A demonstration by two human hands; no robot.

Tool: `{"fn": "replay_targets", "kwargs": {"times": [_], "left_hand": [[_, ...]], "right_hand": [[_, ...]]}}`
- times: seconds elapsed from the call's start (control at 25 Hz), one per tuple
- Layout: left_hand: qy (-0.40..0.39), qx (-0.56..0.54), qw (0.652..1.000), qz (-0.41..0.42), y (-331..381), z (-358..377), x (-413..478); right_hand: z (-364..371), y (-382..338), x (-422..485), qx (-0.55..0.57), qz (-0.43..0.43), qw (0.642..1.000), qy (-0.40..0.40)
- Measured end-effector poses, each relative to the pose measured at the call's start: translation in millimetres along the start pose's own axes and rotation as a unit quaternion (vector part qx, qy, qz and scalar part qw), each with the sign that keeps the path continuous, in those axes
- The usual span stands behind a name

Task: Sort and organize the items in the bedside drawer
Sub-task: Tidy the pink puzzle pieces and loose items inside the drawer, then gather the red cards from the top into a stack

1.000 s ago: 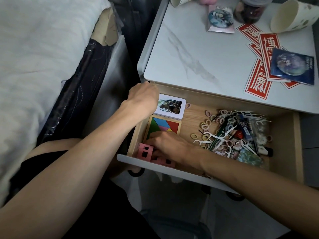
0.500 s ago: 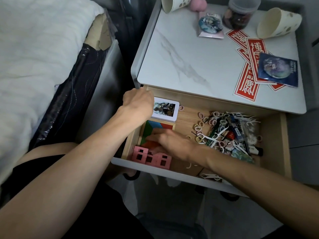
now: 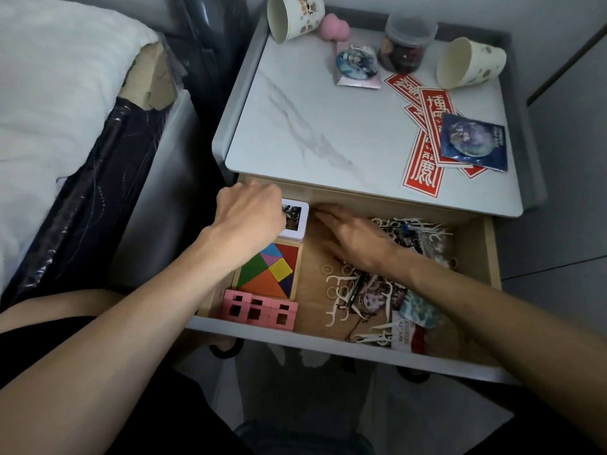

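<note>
Reaching into the open drawer (image 3: 312, 340) with both hands. Holds the left hand (image 3: 253, 215) knuckles-up over the white card box (image 3: 297, 221) in the far left corner, fingers curled under; cannot tell whether gripping it. Lays the right hand (image 3: 358, 241) flat, fingers straight, on bare wood just right of that box. Has the floss picks (image 3: 338, 280) strewn beneath and right of the right wrist, nearest that hand. Shows the puzzle (image 3: 269, 270) and pink blocks (image 3: 259, 310) nearer the body than the left hand, hair bands (image 3: 327, 269) by the right palm, bare floor between.
</note>
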State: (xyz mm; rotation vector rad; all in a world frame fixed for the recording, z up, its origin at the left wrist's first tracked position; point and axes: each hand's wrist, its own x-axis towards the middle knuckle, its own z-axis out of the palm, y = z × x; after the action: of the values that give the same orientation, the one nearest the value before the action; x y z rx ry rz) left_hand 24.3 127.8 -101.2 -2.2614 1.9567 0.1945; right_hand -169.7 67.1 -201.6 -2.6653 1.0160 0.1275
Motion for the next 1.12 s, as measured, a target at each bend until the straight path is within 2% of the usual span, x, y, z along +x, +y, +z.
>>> {"fn": "replay_targets", "kwargs": {"times": [0.2,0.28,0.36,0.48,0.6,0.68,0.8,0.88,1.12], "left_hand": [[-0.004,-0.036,0.999,-0.01,-5,0,8],[-0.002,-0.037,0.999,-0.012,-5,0,10],[0.003,-0.034,0.999,-0.013,-4,-1,10],[0.002,-0.041,0.999,-0.013,-4,0,9],[-0.01,-0.05,0.999,-0.01,-1,0,7],[-0.019,-0.057,0.998,-0.01,0,-1,5],[-0.026,-0.065,0.998,-0.008,-1,-1,6],[-0.026,-0.066,0.997,-0.007,-1,-2,7],[-0.024,-0.07,0.997,0.003,2,-1,7]], "right_hand": [[12,-7,23,-0.038,0.01,0.999,0.022],[12,0,12,-0.035,-0.025,0.999,0.031],[8,8,-4,-0.014,-0.069,0.997,-0.023],[-10,15,-16,0.019,-0.043,0.99,-0.134],[-14,5,-13,0.036,-0.018,0.994,-0.103],[-5,-9,-15,0.008,-0.064,0.995,-0.076],[7,-17,-25,-0.019,-0.135,0.984,-0.112],[4,-9,-35,-0.015,-0.149,0.979,-0.141],[-6,20,-59,-0.037,-0.105,0.972,-0.208]]}}
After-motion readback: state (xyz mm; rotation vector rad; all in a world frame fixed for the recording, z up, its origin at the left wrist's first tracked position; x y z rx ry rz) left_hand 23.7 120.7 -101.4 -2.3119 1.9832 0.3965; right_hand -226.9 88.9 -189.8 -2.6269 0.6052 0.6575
